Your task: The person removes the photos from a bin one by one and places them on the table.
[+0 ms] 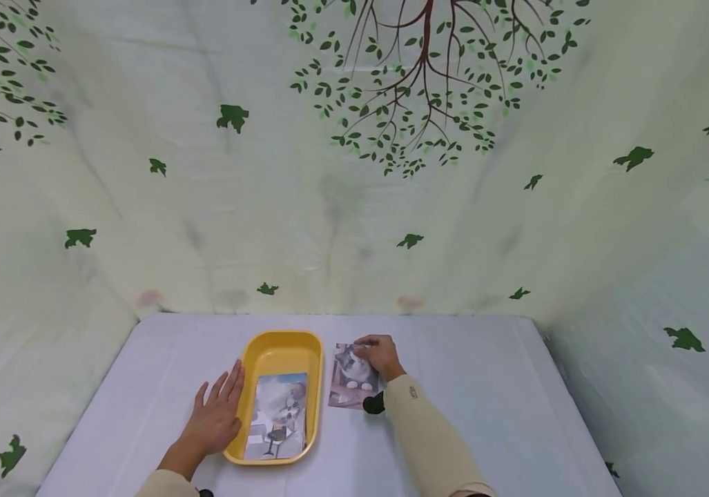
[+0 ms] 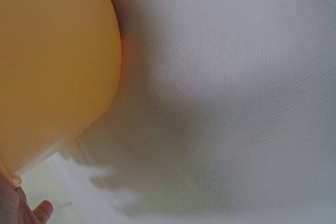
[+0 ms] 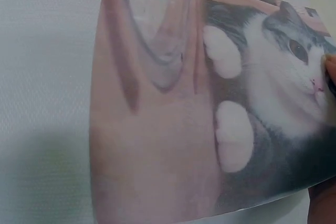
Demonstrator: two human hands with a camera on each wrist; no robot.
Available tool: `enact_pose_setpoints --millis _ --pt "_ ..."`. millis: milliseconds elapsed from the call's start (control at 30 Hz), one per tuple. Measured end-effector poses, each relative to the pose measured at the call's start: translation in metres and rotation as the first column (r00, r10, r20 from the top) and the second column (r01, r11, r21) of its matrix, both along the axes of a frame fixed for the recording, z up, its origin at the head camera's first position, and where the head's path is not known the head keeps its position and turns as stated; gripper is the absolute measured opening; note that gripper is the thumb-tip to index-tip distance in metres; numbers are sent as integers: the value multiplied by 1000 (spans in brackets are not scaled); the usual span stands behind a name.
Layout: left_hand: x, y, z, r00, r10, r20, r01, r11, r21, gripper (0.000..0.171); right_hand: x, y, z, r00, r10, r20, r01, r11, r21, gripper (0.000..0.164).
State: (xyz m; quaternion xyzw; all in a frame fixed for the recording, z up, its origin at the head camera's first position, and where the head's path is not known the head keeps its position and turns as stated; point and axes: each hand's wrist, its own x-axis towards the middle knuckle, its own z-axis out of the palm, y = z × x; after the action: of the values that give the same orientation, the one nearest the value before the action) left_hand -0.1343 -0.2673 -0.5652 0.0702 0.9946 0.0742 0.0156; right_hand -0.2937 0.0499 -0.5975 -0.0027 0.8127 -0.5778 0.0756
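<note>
A photo of a grey-and-white cat [image 1: 354, 379] is pinched by my right hand [image 1: 380, 355] at its upper right edge. In the right wrist view the cat photo [image 3: 157, 145] fills much of the frame, with a fingertip on its face at the right edge. Left of it on the table stands a yellow tray [image 1: 282, 348]. Another photo [image 1: 276, 414] lies inside the tray's near part. My left hand [image 1: 214, 417] rests against the tray's left rim, fingers extended. In the left wrist view, the tray's outer wall [image 2: 58, 66] shows with fingertips beside its rim.
A white cloth covers the table [image 1: 472, 414]. Behind and at both sides hangs a pale curtain [image 1: 329, 207] printed with leaves and branches. Its folds meet the table's far edge.
</note>
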Motion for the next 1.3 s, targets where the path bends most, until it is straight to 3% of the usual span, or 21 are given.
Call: enact_pose_setpoints --millis 333,500,633,867,1100,1300 --pt "-1 -2 -3 1000 -18 4 18 1000 -4 78 -3 3 0 998 53 -35 -52 998 43 27" --pt "-2 0 -3 1000 -17 17 17 1000 4 78 -1 7 8 998 16 -59 -13 998 54 29" --pt "-2 0 -2 1000 -16 24 16 1000 4 79 4 5 18 996 29 -79 -28 999 21 25" --pt "-3 -2 -3 1000 -20 24 20 1000 2 79 18 -18 32 985 137 -109 -146 986 -76 22" --pt "-3 -3 -3 999 -24 28 24 1000 6 80 43 -52 50 969 245 -44 -245 970 4 16" --pt "-3 -4 -5 999 -19 34 19 1000 1 80 55 -76 50 927 362 -95 -361 932 24 20"
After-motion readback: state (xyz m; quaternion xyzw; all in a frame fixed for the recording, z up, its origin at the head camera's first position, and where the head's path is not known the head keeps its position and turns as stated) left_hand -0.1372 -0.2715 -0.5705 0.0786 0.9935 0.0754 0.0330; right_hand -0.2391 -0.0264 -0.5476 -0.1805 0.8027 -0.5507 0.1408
